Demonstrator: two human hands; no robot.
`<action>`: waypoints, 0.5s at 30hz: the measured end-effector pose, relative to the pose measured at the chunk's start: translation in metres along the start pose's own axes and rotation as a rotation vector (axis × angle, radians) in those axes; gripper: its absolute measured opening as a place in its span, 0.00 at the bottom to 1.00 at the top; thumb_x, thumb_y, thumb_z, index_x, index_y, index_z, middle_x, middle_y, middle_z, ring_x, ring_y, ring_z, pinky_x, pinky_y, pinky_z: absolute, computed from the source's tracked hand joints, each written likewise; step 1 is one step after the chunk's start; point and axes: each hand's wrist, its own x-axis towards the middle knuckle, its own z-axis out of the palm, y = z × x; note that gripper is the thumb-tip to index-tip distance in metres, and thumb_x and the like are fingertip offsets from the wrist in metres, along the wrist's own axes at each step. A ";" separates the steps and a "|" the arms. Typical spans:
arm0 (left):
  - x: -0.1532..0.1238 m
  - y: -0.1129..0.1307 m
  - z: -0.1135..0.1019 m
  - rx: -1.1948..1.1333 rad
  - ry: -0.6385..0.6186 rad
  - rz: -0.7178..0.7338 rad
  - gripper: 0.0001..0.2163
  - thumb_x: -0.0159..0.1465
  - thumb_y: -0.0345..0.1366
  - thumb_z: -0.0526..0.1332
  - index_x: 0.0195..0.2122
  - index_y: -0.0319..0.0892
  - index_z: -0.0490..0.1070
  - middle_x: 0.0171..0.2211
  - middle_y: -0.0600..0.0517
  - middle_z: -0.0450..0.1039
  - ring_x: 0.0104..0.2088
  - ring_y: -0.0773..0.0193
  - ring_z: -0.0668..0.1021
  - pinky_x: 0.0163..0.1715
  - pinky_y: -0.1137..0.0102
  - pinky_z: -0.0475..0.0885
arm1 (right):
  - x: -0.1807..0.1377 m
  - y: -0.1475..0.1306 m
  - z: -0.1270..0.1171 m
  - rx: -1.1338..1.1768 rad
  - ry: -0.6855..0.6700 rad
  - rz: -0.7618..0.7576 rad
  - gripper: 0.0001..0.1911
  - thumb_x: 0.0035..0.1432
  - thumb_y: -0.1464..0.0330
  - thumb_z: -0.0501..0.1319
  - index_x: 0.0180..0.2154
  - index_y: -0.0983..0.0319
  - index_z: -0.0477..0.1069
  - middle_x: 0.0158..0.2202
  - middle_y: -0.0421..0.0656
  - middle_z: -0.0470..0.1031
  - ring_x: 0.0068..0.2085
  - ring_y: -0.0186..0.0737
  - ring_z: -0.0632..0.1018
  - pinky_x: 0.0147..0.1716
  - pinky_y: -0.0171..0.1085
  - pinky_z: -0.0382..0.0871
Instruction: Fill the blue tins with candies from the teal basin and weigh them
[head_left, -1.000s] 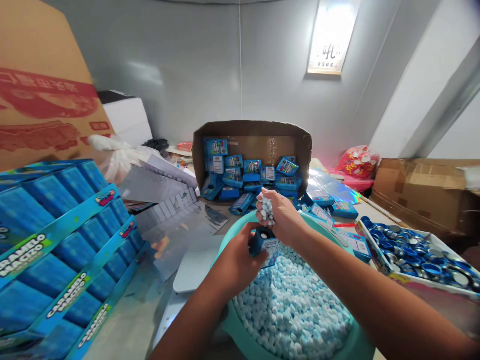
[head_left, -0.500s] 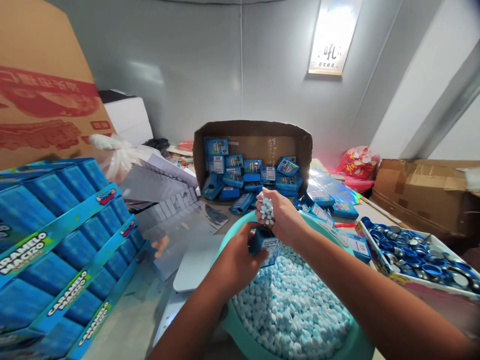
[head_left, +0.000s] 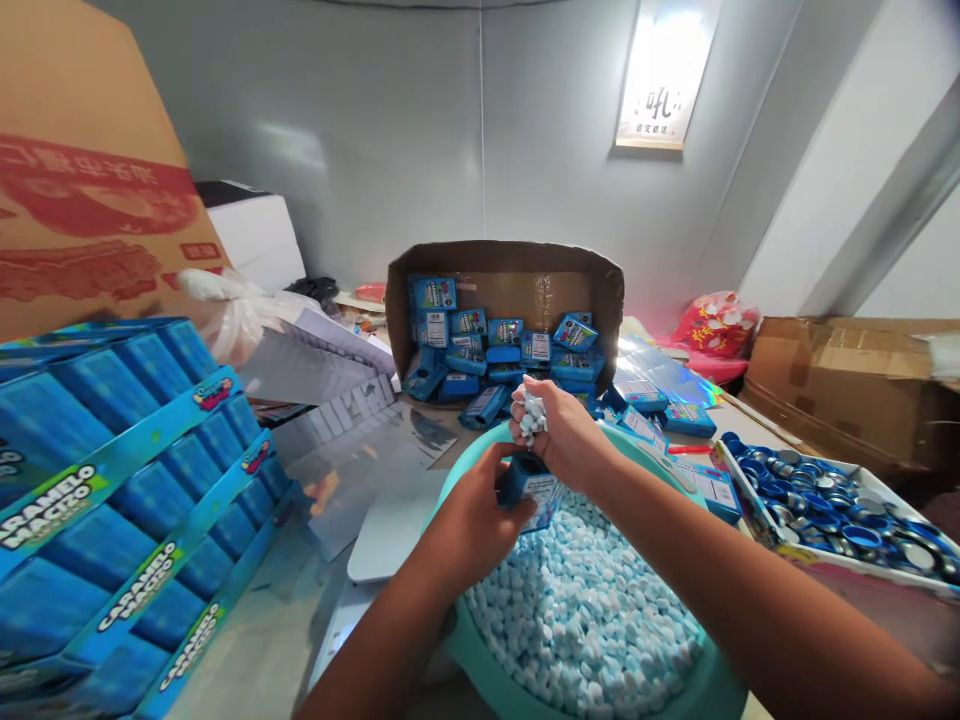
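Observation:
My left hand (head_left: 480, 515) is wrapped round a small blue candy box (head_left: 538, 490), tilted, with a round dark hole in its top. Cupped just above that hole, my right hand (head_left: 566, 430) holds a heap of small white and pale-blue candies (head_left: 531, 412). Both hands are over a teal basin (head_left: 469, 640), which holds a mass of loose candies (head_left: 592, 610) of the same kind. The right palm and the undersides of the fingers are partly hidden by the candies.
Behind the basin a cardboard box (head_left: 517, 262) lies on its side with several blue boxes in it. Blue and silver lids fill a tray (head_left: 784, 535) at right. Stacked display cartons (head_left: 135, 500) stand at left, beside a white scale (head_left: 386, 540).
The candies in my right hand have shifted slightly and slid lower towards the box's hole. Both hands stay in nearly the same place.

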 end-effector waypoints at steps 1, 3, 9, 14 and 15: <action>0.000 0.001 0.000 0.001 0.000 0.004 0.23 0.59 0.33 0.63 0.56 0.47 0.62 0.42 0.49 0.75 0.40 0.59 0.78 0.43 0.62 0.71 | 0.000 0.000 0.000 0.005 -0.003 0.005 0.13 0.51 0.60 0.66 0.27 0.62 0.69 0.21 0.36 0.64 0.22 0.32 0.66 0.22 0.33 0.59; -0.001 0.001 -0.001 0.000 -0.004 0.016 0.23 0.59 0.33 0.63 0.56 0.46 0.62 0.41 0.49 0.75 0.40 0.59 0.78 0.42 0.62 0.71 | 0.001 0.000 0.000 0.011 -0.004 0.024 0.13 0.51 0.60 0.66 0.27 0.62 0.68 0.21 0.35 0.64 0.22 0.31 0.66 0.22 0.33 0.59; -0.001 -0.004 0.000 -0.040 0.001 0.028 0.24 0.58 0.33 0.64 0.56 0.45 0.63 0.40 0.50 0.74 0.38 0.61 0.77 0.40 0.66 0.71 | 0.000 0.000 0.001 0.014 -0.001 0.027 0.13 0.50 0.59 0.65 0.27 0.62 0.68 0.20 0.35 0.65 0.22 0.31 0.66 0.22 0.33 0.58; -0.001 -0.003 0.000 0.011 0.018 0.011 0.24 0.58 0.34 0.65 0.55 0.45 0.63 0.36 0.52 0.73 0.34 0.62 0.75 0.35 0.67 0.69 | -0.002 -0.002 0.000 0.036 -0.021 0.049 0.13 0.50 0.60 0.65 0.26 0.62 0.67 0.21 0.35 0.65 0.22 0.32 0.66 0.24 0.33 0.59; -0.001 -0.003 0.000 0.016 0.020 0.012 0.24 0.58 0.34 0.65 0.55 0.45 0.63 0.36 0.52 0.73 0.34 0.62 0.75 0.36 0.67 0.69 | -0.002 -0.002 0.000 0.046 -0.028 0.057 0.12 0.50 0.60 0.65 0.26 0.61 0.67 0.21 0.36 0.65 0.23 0.32 0.66 0.24 0.34 0.59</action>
